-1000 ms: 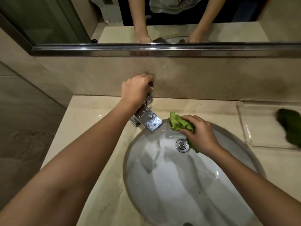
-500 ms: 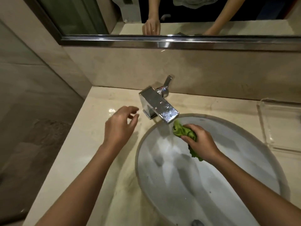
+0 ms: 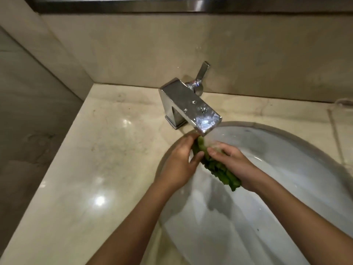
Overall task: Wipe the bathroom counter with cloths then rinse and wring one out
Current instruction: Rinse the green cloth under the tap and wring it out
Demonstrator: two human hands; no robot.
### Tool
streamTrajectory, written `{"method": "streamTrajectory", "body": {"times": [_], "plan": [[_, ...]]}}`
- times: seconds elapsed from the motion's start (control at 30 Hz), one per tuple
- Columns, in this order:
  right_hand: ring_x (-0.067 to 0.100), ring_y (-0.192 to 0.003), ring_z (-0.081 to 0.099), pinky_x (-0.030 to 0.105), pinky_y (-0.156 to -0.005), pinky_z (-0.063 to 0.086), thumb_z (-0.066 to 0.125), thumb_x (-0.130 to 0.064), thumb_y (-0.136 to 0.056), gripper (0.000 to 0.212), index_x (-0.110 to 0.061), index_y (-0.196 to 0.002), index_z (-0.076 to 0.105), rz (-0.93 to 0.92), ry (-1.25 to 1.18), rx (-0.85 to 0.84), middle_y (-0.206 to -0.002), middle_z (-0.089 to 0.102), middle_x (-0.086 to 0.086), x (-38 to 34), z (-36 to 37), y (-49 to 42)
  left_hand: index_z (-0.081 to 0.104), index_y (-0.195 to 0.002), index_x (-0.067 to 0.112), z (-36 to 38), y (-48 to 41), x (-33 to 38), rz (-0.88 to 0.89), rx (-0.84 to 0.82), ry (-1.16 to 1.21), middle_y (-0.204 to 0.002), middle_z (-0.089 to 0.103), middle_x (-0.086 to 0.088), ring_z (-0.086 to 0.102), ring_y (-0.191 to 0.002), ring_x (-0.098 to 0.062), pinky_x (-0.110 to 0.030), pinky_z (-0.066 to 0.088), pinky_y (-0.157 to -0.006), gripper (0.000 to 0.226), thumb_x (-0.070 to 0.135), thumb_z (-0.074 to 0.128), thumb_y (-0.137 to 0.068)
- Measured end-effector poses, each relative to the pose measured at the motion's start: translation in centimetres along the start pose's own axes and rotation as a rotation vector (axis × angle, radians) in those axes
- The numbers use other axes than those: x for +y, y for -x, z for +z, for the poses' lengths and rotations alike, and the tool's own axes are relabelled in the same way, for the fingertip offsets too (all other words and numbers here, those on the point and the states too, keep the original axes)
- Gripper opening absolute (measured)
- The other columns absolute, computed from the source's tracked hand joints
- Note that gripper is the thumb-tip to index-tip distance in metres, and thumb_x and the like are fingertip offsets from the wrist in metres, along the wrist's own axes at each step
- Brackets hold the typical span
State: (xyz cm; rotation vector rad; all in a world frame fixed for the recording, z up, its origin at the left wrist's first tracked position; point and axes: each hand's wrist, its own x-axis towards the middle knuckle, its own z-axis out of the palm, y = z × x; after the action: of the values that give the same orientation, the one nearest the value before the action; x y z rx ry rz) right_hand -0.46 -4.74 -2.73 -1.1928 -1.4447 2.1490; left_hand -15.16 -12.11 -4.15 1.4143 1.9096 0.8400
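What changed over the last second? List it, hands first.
The left hand let go of the faucet handle, swung down across the counter and took hold of the green cloth under the spout. The right hand kept its grip on the cloth, over the basin as before. The handle stays tilted up.

Two grips show, both a person's bare hands: one left grip (image 3: 179, 165) and one right grip (image 3: 235, 163), each on its own forearm, so two forearms. Between them is one green cloth (image 3: 216, 167). There is one chrome tap (image 3: 189, 106) with one lever handle (image 3: 202, 71), one white basin (image 3: 286, 169), one marble bench (image 3: 114, 150), and one metal mirror frame (image 3: 172, 4) along the top edge.
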Motion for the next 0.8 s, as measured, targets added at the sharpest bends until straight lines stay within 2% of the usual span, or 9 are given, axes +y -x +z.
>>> {"method": "streamTrajectory", "body": {"times": [0.13,0.2,0.27,0.33,0.4,0.47,0.57,0.7,0.8], "plan": [[0.029,-0.091,0.066,0.031,-0.065,0.054,0.061,-0.031,-0.079,0.039,-0.014,-0.115,0.057,0.153,-0.239,-0.069,-0.105,0.067,0.013,-0.3,-1.2,0.1,0.056,-0.107,0.022,-0.5,-0.9,0.4,-0.068,0.034,-0.003,-0.091,0.06,0.008,0.058,-0.082,-0.012,-0.027,0.05,-0.074,0.03,0.04,0.065,-0.084],[0.03,-0.092,0.064,0.033,-0.07,0.054,0.062,-0.027,-0.076,0.043,-0.009,-0.115,0.056,0.18,-0.362,-0.092,-0.107,0.066,0.017,-0.5,-1.8,0.3,0.051,-0.092,0.024,-0.5,-1.0,0.6,-0.156,0.062,0.016,-0.075,0.054,0.013,0.054,-0.067,-0.006,-0.021,0.045,-0.06,0.022,0.04,0.064,-0.086],[0.029,-0.089,0.066,0.033,-0.069,0.057,0.065,-0.021,-0.073,0.042,-0.005,-0.111,0.059,0.155,-0.376,-0.056,-0.103,0.067,0.018,-0.4,-2.2,0.4,0.05,-0.088,0.021,-0.4,-0.8,0.8,-0.212,0.1,0.072,-0.07,0.056,0.008,0.054,-0.06,-0.002,-0.026,0.048,-0.058,0.025,0.043,0.061,-0.086],[0.024,-0.073,0.068,0.029,-0.056,0.055,0.068,-0.016,-0.074,0.034,-0.004,-0.105,0.061,0.128,-0.308,0.03,-0.088,0.069,0.015,-0.2,-2.0,0.3,0.056,-0.097,0.019,0.0,-0.5,1.1,-0.261,0.114,0.218,-0.077,0.062,0.004,0.059,-0.066,-0.002,-0.027,0.052,-0.065,0.026,0.044,0.057,-0.089],[0.019,-0.057,0.064,0.025,-0.044,0.049,0.067,-0.015,-0.079,0.025,-0.002,-0.1,0.063,0.121,-0.245,0.116,-0.077,0.068,0.012,0.0,-1.8,0.3,0.057,-0.108,0.015,0.6,-0.4,1.4,-0.357,0.12,0.487,-0.09,0.066,-0.003,0.065,-0.08,-0.005,-0.026,0.055,-0.074,0.022,0.032,0.055,-0.094],[0.018,-0.054,0.062,0.024,-0.041,0.047,0.067,-0.02,-0.081,0.025,-0.002,-0.098,0.066,0.124,-0.215,0.162,-0.074,0.068,0.012,0.3,-1.8,0.1,0.057,-0.108,0.018,1.4,-0.4,1.4,-0.43,0.147,0.654,-0.102,0.067,-0.011,0.066,-0.095,-0.024,-0.044,0.054,-0.085,0.018,0.03,0.054,-0.094],[0.017,-0.051,0.063,0.022,-0.042,0.047,0.067,-0.027,-0.082,0.023,-0.006,-0.092,0.066,0.145,-0.183,0.247,-0.067,0.068,0.006,0.7,-2.1,0.0,0.052,-0.109,0.016,1.9,-0.4,1.7,-0.446,0.138,0.67,-0.106,0.063,-0.018,0.063,-0.099,-0.034,-0.05,0.054,-0.083,0.025,0.037,0.048,-0.096],[0.016,-0.057,0.063,0.024,-0.049,0.049,0.066,-0.031,-0.084,0.02,-0.011,-0.083,0.063,0.127,-0.186,0.324,-0.068,0.066,0.004,1.4,-1.3,-0.4,0.05,-0.113,0.022,2.4,-0.5,2.1,-0.513,0.126,0.829,-0.112,0.065,-0.013,0.066,-0.099,-0.029,-0.05,0.054,-0.085,0.03,0.044,0.038,-0.098],[0.021,-0.068,0.059,0.03,-0.06,0.048,0.063,-0.026,-0.087,0.017,-0.01,-0.085,0.059,0.001,0.028,0.498,-0.072,0.063,0.004,2.2,0.9,-1.3,0.056,-0.106,0.017,3.4,-0.9,2.2,-0.51,0.186,0.777,-0.101,0.067,-0.013,0.067,-0.093,-0.027,-0.044,0.055,-0.083,0.041,0.052,0.037,-0.095]]}}
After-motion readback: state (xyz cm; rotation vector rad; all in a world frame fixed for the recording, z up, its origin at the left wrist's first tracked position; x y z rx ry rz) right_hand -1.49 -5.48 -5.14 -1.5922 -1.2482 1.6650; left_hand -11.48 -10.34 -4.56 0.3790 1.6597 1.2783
